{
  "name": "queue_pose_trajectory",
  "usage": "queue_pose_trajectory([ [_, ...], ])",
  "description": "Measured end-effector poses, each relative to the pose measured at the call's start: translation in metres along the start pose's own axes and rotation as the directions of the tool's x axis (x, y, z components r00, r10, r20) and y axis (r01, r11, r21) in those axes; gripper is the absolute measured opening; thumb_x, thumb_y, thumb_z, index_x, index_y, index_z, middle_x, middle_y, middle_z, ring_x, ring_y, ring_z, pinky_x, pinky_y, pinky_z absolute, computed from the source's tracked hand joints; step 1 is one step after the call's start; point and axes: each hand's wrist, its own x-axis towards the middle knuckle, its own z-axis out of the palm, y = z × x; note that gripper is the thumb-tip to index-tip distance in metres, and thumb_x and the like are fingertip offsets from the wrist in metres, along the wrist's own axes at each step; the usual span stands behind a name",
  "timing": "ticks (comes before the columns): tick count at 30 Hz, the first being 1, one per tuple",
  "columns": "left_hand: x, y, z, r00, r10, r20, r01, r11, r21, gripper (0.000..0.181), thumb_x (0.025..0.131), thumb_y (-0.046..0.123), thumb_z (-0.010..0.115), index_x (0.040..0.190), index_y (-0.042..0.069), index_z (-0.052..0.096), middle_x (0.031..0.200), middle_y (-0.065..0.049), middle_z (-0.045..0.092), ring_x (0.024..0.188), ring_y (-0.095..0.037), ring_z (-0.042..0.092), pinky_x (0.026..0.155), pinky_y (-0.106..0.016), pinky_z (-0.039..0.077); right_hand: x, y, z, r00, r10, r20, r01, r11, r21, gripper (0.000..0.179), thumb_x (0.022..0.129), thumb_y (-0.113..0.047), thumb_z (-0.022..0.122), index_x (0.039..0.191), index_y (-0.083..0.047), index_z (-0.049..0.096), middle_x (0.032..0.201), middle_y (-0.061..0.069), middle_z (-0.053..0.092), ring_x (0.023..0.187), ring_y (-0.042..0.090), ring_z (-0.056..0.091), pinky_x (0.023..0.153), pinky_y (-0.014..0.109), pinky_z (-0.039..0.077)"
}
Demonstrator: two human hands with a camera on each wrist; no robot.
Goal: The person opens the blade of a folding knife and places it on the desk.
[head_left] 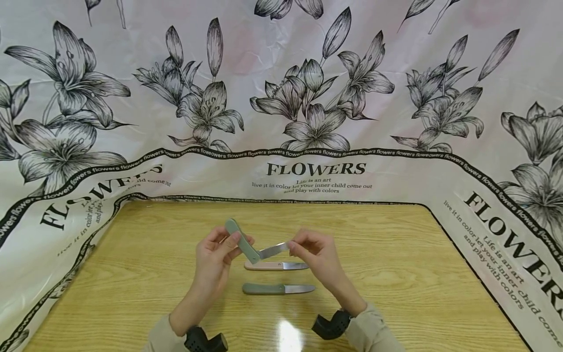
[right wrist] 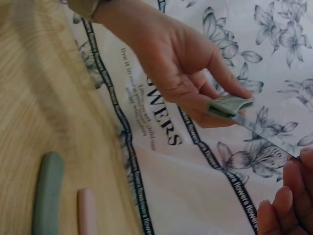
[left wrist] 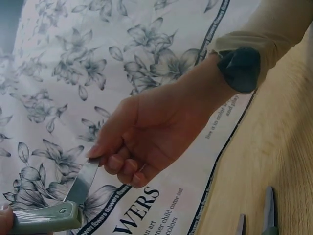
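Observation:
A folding knife (head_left: 243,241) with a green handle is held up above the table, its blade swung partway out at an angle to the handle. My left hand (head_left: 214,254) grips the handle between thumb and fingers. The tip end of the steel blade (left wrist: 84,181) is pinched between the thumb and forefinger of my right hand (head_left: 320,255). Below the hands, a knife with a pinkish-beige handle (head_left: 264,266) lies on the table, its tip partly behind the right hand. Nearer to me lies a knife with a green handle (head_left: 264,289), blade toward the right.
The wooden table (head_left: 145,274) is bordered at the back and sides by a white cloth (head_left: 211,176) printed with flowers and lettering. A black wrist device (head_left: 331,324) sits on the right forearm, another (head_left: 204,340) on the left.

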Motion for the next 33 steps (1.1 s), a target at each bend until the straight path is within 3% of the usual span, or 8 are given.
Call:
queue_pose_trajectory([
  [5, 0.001, 0.000, -0.001, 0.999, 0.001, -0.034, -0.002, 1.000, -0.019, 0.007, 0.096, -0.004, 0.061, 0.096, 0.000, 0.067, 0.090, -0.008, 0.067, 0.085, -0.024, 0.073, 0.085, -0.042, 0.057, -0.005, 0.007, -0.003, 1.000, 0.005, 0.000, -0.005, 1.000, 0.018, 0.010, 0.093, 0.008, 0.062, 0.085, 0.004, 0.067, 0.078, 0.015, 0.061, 0.070, 0.022, 0.060, 0.068, 0.029, 0.056],
  [10, 0.002, 0.000, -0.001, 1.000, -0.014, -0.004, 0.014, 1.000, 0.016, 0.014, 0.096, -0.008, 0.058, 0.097, 0.003, 0.067, 0.091, -0.007, 0.067, 0.084, -0.022, 0.072, 0.081, -0.038, 0.059, -0.004, 0.004, -0.009, 0.999, 0.020, -0.036, -0.021, 1.000, -0.007, 0.007, 0.094, 0.005, 0.063, 0.088, 0.007, 0.066, 0.081, 0.008, 0.063, 0.074, 0.013, 0.062, 0.067, 0.027, 0.055],
  [16, 0.003, -0.003, -0.007, 0.995, -0.076, 0.060, 0.066, 0.986, 0.151, 0.018, 0.091, -0.011, 0.063, 0.099, 0.005, 0.065, 0.089, -0.004, 0.065, 0.082, -0.016, 0.067, 0.078, -0.035, 0.059, -0.001, -0.002, -0.018, 0.993, 0.065, -0.103, -0.067, 0.998, -0.013, 0.006, 0.093, 0.004, 0.065, 0.090, 0.009, 0.066, 0.086, 0.001, 0.066, 0.076, 0.014, 0.064, 0.070, 0.027, 0.056],
  [21, 0.002, -0.007, -0.013, 0.992, -0.118, 0.043, 0.106, 0.971, 0.216, 0.015, 0.089, -0.009, 0.066, 0.094, 0.006, 0.065, 0.089, -0.004, 0.065, 0.081, -0.016, 0.067, 0.079, -0.035, 0.059, 0.000, 0.002, -0.022, 0.993, 0.061, -0.099, -0.062, 0.998, -0.008, 0.005, 0.093, 0.008, 0.063, 0.089, 0.010, 0.066, 0.085, 0.003, 0.066, 0.075, 0.015, 0.065, 0.070, 0.027, 0.057],
  [27, 0.005, -0.013, -0.017, 0.995, -0.093, -0.045, 0.099, 0.985, 0.143, 0.014, 0.091, -0.009, 0.065, 0.090, 0.006, 0.065, 0.086, -0.006, 0.064, 0.081, -0.017, 0.070, 0.079, -0.037, 0.059, -0.001, 0.014, -0.026, 0.992, 0.065, -0.106, -0.067, 0.998, -0.016, 0.008, 0.094, 0.005, 0.063, 0.088, 0.009, 0.066, 0.082, 0.006, 0.064, 0.074, 0.013, 0.063, 0.068, 0.027, 0.055],
  [33, 0.005, -0.016, -0.019, 0.988, -0.096, -0.121, 0.102, 0.994, 0.045, 0.020, 0.092, -0.011, 0.062, 0.086, 0.008, 0.065, 0.085, -0.006, 0.062, 0.084, -0.018, 0.070, 0.084, -0.041, 0.056, -0.004, 0.023, -0.028, 0.990, 0.093, -0.104, -0.094, 0.996, -0.005, 0.009, 0.093, 0.004, 0.065, 0.087, 0.011, 0.066, 0.082, 0.003, 0.064, 0.073, 0.017, 0.063, 0.068, 0.027, 0.056],
])
